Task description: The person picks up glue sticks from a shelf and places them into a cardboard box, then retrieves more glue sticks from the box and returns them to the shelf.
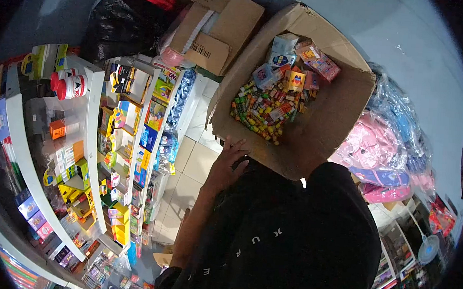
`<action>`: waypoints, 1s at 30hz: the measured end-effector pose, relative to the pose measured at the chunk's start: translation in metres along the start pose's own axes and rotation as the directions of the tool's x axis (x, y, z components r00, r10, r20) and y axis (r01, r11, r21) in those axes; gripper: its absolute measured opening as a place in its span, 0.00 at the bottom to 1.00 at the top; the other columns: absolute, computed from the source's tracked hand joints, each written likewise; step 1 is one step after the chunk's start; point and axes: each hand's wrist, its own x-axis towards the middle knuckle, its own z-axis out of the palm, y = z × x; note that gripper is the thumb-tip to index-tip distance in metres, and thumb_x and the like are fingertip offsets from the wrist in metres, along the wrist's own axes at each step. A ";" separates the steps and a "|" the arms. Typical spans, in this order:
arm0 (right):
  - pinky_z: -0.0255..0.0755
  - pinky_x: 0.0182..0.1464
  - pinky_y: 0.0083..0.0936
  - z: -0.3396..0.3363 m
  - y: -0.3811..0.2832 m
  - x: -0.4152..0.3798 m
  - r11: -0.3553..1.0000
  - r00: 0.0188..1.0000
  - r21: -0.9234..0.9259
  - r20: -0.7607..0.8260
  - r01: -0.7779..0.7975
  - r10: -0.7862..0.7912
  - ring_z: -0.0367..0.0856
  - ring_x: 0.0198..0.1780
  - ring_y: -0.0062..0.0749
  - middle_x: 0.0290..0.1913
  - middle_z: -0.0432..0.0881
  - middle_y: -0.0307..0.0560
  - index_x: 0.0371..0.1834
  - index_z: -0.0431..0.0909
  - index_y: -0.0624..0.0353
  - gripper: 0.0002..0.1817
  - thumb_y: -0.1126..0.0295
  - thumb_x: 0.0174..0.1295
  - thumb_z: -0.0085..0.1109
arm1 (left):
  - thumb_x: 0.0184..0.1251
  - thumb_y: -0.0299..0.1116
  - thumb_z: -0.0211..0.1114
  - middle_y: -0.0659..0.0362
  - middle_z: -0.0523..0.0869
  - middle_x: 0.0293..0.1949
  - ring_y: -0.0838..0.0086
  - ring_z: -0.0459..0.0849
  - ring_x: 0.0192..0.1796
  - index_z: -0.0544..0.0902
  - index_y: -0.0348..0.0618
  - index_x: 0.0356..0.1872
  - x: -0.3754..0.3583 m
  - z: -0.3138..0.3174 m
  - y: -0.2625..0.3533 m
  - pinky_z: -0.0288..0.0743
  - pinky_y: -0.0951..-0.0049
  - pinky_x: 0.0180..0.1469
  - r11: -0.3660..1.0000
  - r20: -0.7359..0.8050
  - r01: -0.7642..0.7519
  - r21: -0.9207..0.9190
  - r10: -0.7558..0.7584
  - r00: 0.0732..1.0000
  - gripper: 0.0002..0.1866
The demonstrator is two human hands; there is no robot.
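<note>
A large cardboard box (345,98) stands with its top facing me. Inside lies a heap of small, colourful, cylinder-like pieces (262,112), too small to name surely. Several little cartons rest on and beside the heap, among them a pink-and-blue carton (321,62), a light blue carton (266,76) and an orange carton (295,80). My left hand (229,163) touches the box's near left corner, fingers spread against the cardboard. My right arm in its black sleeve (335,180) reaches to the box's near right side; the hand cannot be made out there.
White shelves (91,136) packed with small goods run along the left. Behind stand another cardboard box (223,25) and a black plastic bag (122,26). Plastic-wrapped pink bags (372,142) lie to the right. Floor tiles (185,168) show between shelves and body.
</note>
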 end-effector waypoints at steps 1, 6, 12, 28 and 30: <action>0.77 0.53 0.40 -0.011 -0.001 -0.007 1.000 0.999 -0.015 0.032 0.015 -0.015 0.82 0.51 0.44 0.51 0.81 0.57 0.57 0.78 0.62 0.23 0.54 0.69 0.57 | 0.68 0.35 0.65 0.56 0.70 0.71 0.51 0.49 0.79 0.82 0.47 0.55 0.000 0.001 0.000 0.58 0.52 0.75 1.000 0.002 0.006 0.006 -0.006 1.000 0.16; 0.75 0.55 0.40 -0.103 -0.018 -0.081 0.867 0.976 0.495 0.147 0.067 -0.160 0.82 0.49 0.46 0.50 0.80 0.58 0.58 0.76 0.64 0.27 0.51 0.70 0.55 | 0.67 0.32 0.66 0.57 0.70 0.71 0.53 0.50 0.79 0.81 0.47 0.56 0.004 -0.003 0.005 0.57 0.53 0.75 1.000 0.008 0.007 -0.007 -0.007 1.000 0.17; 0.74 0.58 0.43 -0.077 -0.055 0.021 0.751 0.917 0.530 -0.283 0.393 -0.280 0.81 0.55 0.49 0.60 0.77 0.60 0.66 0.68 0.66 0.40 0.40 0.64 0.55 | 0.68 0.33 0.64 0.57 0.69 0.71 0.53 0.49 0.79 0.81 0.47 0.56 0.006 -0.001 0.000 0.57 0.54 0.75 1.000 0.011 0.002 0.004 -0.002 1.000 0.16; 0.71 0.53 0.43 -0.083 -0.097 0.046 0.551 0.869 0.673 -0.393 0.494 -0.299 0.76 0.52 0.46 0.52 0.77 0.60 0.65 0.67 0.66 0.42 0.38 0.62 0.56 | 0.70 0.34 0.62 0.52 0.73 0.67 0.55 0.61 0.74 0.79 0.46 0.57 -0.009 0.000 -0.007 0.55 0.54 0.76 0.998 -0.075 -0.048 -0.048 0.044 0.996 0.16; 0.65 0.63 0.46 -0.083 -0.085 0.021 0.374 0.930 0.879 -0.174 0.295 -0.324 0.67 0.66 0.49 0.64 0.69 0.61 0.72 0.58 0.68 0.47 0.37 0.65 0.54 | 0.70 0.35 0.62 0.52 0.74 0.66 0.55 0.61 0.75 0.79 0.47 0.58 -0.010 -0.005 -0.003 0.55 0.54 0.76 0.993 -0.088 -0.070 -0.090 0.062 0.994 0.17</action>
